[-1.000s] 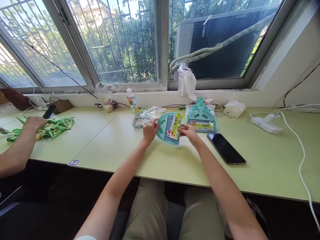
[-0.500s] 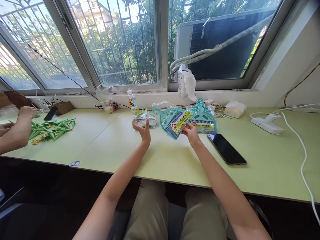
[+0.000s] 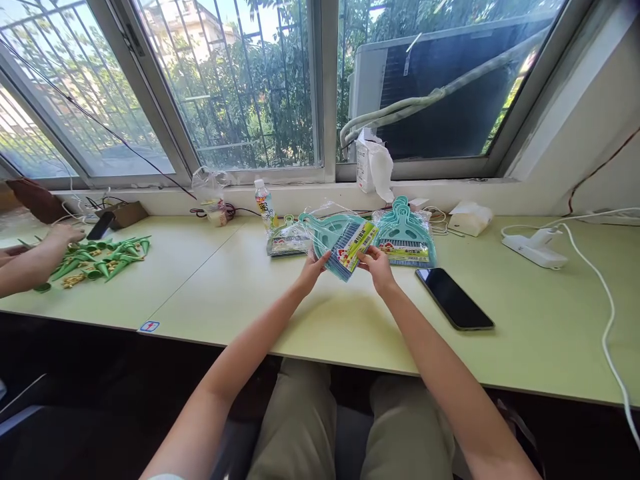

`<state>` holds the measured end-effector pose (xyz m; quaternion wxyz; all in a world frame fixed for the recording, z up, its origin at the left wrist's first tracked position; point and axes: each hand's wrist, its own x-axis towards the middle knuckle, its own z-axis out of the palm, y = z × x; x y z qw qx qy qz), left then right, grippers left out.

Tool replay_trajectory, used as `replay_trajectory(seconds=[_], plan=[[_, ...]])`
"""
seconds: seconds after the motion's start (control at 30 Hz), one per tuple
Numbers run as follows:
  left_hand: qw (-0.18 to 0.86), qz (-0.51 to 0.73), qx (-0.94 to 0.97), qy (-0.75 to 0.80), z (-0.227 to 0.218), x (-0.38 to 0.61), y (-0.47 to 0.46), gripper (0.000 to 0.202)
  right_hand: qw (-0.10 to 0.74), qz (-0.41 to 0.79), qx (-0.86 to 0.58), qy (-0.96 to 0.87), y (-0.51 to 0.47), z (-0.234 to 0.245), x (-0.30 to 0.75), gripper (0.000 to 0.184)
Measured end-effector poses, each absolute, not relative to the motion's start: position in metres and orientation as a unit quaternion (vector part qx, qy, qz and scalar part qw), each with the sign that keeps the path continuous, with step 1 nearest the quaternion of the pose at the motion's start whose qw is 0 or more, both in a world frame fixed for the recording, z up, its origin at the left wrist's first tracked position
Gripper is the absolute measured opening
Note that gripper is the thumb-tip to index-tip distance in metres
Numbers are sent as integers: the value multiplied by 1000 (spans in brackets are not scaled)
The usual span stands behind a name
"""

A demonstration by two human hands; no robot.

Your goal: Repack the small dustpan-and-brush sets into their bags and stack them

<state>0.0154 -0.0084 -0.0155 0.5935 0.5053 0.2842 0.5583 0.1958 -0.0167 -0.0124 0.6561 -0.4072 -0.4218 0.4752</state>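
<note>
Between my two hands is a teal dustpan-and-brush set in a clear wrapper with a yellow label, tilted above the table. My left hand grips its lower left edge, and my right hand pinches its right edge by the label. Just to the right, more wrapped teal dustpan sets lie in a pile. Behind my left hand, further wrapped sets lie on the table, partly covered by the held one.
A black phone lies right of my right hand. Beyond stand a bottle and a power strip with a white cable. At far left, another person's hand is over green cone-shaped pieces on the table.
My left hand has moved right and closed on the dustpan set, which has shifted slightly left. My right hand keeps its hold. The other person's hand has moved a little.
</note>
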Motion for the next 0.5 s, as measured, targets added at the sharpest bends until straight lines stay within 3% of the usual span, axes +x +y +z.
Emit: replay_trajectory(seconds=[0.5], plan=[[515, 586, 565, 269, -8, 24, -18, 81, 662, 455, -409, -433, -12, -17, 192, 42]])
